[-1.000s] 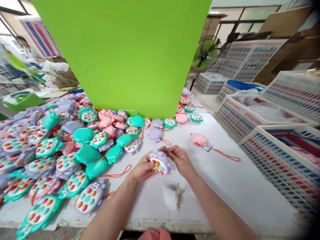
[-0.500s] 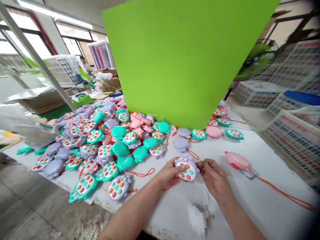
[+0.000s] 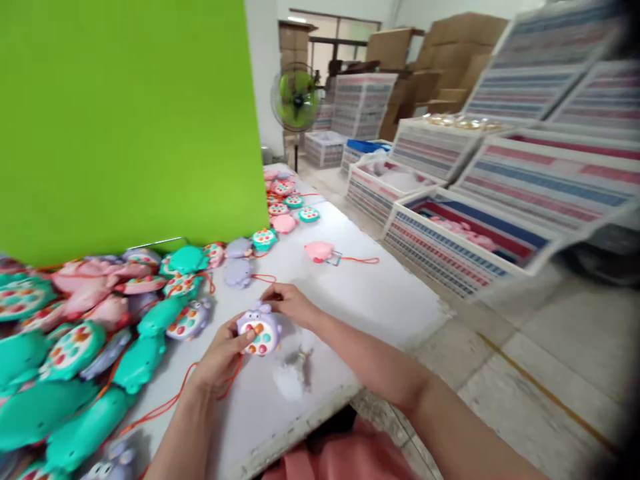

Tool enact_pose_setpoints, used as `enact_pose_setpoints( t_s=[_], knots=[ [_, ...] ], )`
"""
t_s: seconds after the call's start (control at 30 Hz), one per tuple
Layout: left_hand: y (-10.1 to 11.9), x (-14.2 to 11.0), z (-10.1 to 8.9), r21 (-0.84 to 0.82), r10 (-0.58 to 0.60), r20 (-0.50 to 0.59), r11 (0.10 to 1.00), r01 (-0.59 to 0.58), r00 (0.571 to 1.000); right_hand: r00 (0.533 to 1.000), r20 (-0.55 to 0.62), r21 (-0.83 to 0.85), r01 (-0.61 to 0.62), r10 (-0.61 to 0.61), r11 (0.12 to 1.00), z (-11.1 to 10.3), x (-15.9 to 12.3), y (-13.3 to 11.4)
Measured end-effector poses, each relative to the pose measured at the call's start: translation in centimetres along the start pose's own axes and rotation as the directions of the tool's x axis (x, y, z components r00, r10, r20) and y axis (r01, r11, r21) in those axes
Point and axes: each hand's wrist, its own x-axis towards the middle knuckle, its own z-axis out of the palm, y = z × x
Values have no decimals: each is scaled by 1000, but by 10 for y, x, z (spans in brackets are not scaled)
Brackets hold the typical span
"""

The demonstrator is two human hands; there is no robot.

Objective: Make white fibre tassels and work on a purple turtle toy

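My left hand (image 3: 223, 352) grips a purple animal-shaped push-button toy (image 3: 271, 327), thumb pressed on its white face among the coloured round buttons. The toy is held just above the white table (image 3: 370, 303), face toward me. Beside its upper right edge is my right hand (image 3: 290, 303), fingers bent and partly hidden behind the toy; whatever they pinch is out of sight. An orange cord loop (image 3: 233, 381) hangs by my left hand. On the table nearby lie another purple toy (image 3: 238, 272) and a pink toy (image 3: 319, 251) with an orange cord.
Many teal, pink and purple toys (image 3: 137, 363) are heaped at the left. A tall green panel (image 3: 125, 127) stands behind them. Whitish scraps (image 3: 293, 377) lie near the table's front edge. Striped plastic crates (image 3: 450, 250) and a green fan (image 3: 297, 100) are beyond the table's right side.
My view has swung to the right, bringing more crates and floor into sight. My right hand has shifted from the toy's right side to its upper edge. The left hand keeps its hold.
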Motion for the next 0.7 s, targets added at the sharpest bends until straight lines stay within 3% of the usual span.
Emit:
enact_pose_setpoints(
  t_s=[0.13, 0.2, 0.27, 0.33, 0.4, 0.47, 0.53, 0.6, 0.7],
  knots=[
    [-6, 4, -4, 41, -57, 31, 998, 55, 998, 999, 30, -12, 43, -43, 999, 3, 6, -3],
    [-11, 7, -9, 15, -46, 9, 999, 46, 999, 995, -47, -97, 82, -87, 992, 2, 4, -17],
    [-14, 12, -16, -32, -7, -91, 999, 4, 996, 971, -148, -181, 158, -186, 971, -5, -11, -44],
    [-15, 16, -22, -94, 41, -238, 993, -65, 970, 946, -151, -158, 263, -287, 952, -18, -45, -77],
    [-13, 18, -25, -147, 58, -332, 983, -113, 942, 937, -58, -57, 342, -345, 938, -36, -97, -105],
    [-9, 20, -24, -179, 67, -361, 974, -140, 930, 954, 72, 53, 289, -293, 956, -53, -158, -114],
    [-5, 21, -19, -182, 77, -360, 972, -151, 930, 976, 166, 96, 128, -143, 987, -66, -217, -97],
    [-4, 21, -11, -160, 108, -373, 971, -179, 921, 987, 158, 70, -26, 14, 997, -75, -263, -59],
    [-3, 17, 4, -77, 113, -406, 985, -157, 907, 991, -13, -165, -134, 134, 977, -86, -307, 9]
  ],
)
